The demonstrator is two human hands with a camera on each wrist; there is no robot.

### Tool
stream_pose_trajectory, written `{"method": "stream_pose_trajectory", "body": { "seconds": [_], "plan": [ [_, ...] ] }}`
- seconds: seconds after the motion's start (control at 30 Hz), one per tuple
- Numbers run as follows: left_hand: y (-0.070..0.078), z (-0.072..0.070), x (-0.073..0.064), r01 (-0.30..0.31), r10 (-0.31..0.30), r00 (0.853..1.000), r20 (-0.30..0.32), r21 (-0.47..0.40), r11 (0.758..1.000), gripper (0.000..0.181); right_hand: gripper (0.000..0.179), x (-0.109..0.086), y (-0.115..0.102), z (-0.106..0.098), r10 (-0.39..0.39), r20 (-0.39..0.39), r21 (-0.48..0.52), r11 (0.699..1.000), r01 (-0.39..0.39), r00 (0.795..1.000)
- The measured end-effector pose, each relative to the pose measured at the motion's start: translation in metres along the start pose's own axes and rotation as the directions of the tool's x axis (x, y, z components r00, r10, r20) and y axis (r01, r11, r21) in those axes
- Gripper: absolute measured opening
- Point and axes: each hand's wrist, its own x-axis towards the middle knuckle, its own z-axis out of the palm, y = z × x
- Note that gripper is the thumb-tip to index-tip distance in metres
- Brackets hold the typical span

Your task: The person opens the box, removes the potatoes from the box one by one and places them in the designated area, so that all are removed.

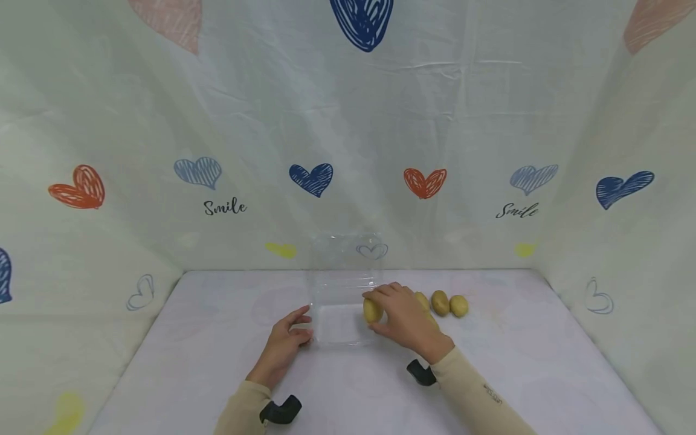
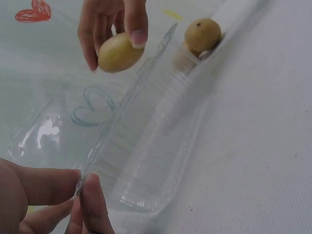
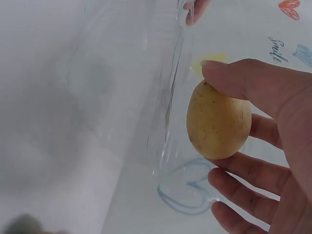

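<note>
A clear plastic clamshell container (image 1: 342,343) stands on the table, its lid (image 1: 344,251) raised at the back. My left hand (image 1: 285,343) pinches the container's left rim between thumb and fingers, as the left wrist view shows closely. With thumb and fingertips my right hand (image 1: 405,317) holds a small yellow potato (image 3: 219,121) above the container's right side. This potato is oval with small dark specks. More potatoes (image 1: 440,303) lie on the table just right of the container, some partly hidden behind my right hand.
A white cloth covers the table (image 1: 217,338). Behind it hangs a pale curtain (image 1: 370,121) printed with hearts and the word Smile; similar cloth walls flank both sides. Black wrist mounts (image 1: 281,410) stick out from both forearms.
</note>
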Motion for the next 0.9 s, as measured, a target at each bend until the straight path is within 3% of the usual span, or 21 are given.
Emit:
{"method": "stream_pose_trajectory", "body": {
  "seconds": [0.33,0.57,0.9],
  "plan": [
    [0.002,0.001,-0.001,0.003,-0.003,1.0,0.005,-0.002,1.0,0.06,0.057,-0.023,0.019,-0.014,0.057,-0.062,0.004,0.998,-0.057,0.996],
    [0.001,0.0,-0.001,-0.021,0.021,1.0,0.014,0.002,1.0,0.06,0.059,-0.039,0.034,-0.02,0.039,-0.117,-0.045,0.998,-0.045,0.992],
    [0.001,0.0,-0.002,-0.012,0.012,1.0,0.007,-0.005,1.0,0.06,0.063,-0.062,0.058,-0.027,0.096,-0.133,-0.05,0.993,-0.104,0.986]
  ]
}}
